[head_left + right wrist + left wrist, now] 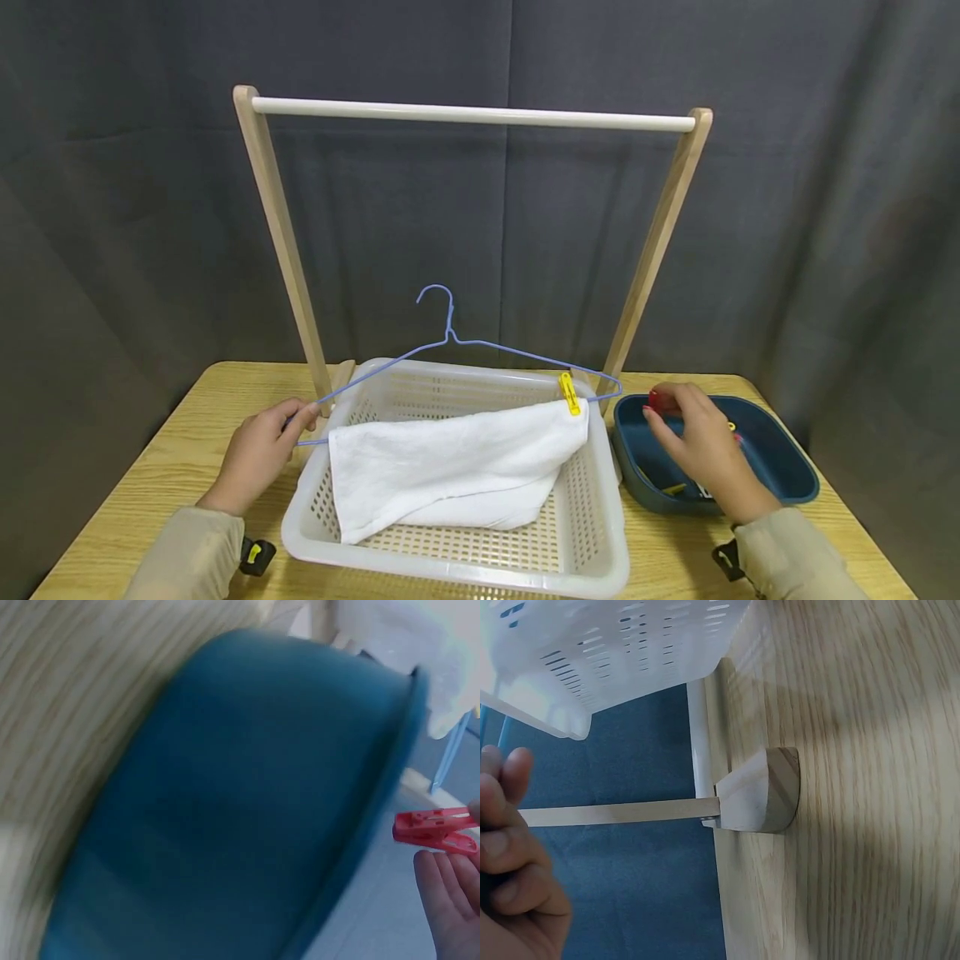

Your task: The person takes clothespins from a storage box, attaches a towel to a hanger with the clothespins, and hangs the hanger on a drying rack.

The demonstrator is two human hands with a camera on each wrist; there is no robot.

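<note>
My left hand (pixel 264 446) grips the left end of a blue wire hanger (pixel 517 351), whose hook points up. Over the hanger's lower bar hangs a white towel (pixel 457 462), and a yellow clothespin (pixel 570 394) clips it at the right end. Between thumb and fingers, my right hand (pixel 701 437) pinches a red clothespin (pixel 435 829) above the dark teal tub (pixel 802 479). In the left wrist view the left fingers (pixel 514 855) are curled; the hanger's end there is mostly hidden.
A white perforated basket (pixel 611 533) stands beneath the towel. Behind it rises a wooden rack with a white rod (pixel 472 114) across two posts. Small clips, one a yellow clip (pixel 674 489), lie in the tub. All stand on a wooden table (pixel 172 450) before a grey curtain.
</note>
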